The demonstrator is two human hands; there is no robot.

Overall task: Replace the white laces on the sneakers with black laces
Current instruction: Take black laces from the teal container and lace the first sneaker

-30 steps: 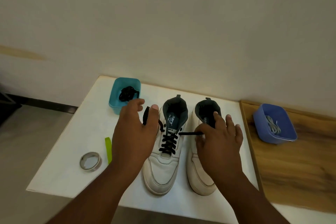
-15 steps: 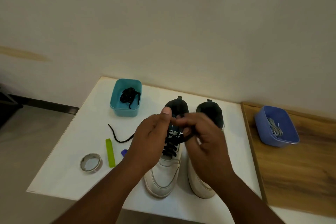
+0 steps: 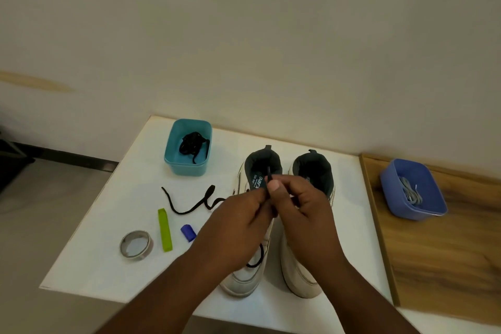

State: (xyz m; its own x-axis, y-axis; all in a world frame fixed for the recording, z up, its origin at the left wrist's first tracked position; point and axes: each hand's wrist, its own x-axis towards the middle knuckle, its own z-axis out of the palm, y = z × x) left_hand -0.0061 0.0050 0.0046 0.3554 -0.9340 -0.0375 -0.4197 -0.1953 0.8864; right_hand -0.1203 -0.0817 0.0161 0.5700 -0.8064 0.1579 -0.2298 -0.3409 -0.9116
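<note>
White table (image 3: pixel 113 257) — tape roll (image 3: pixel 136 244), green strip (image 3: pixel 164 230), teal tub (image 3: pixel 187 147) beside sneakers (image 3: pixel 301 252).

Bare hands (image 3: pixel 235 228) and forearms, no sleeves

Both forearms reach forward from the near edge and converge, the left hand (image 3: pixel 238 221) and right hand (image 3: pixel 301 209) meeting knuckle to knuckle with fingers curled, thumbs and forefingers pinching a thin black lace end (image 3: pixel 269 175) that pokes upward between them.
</note>
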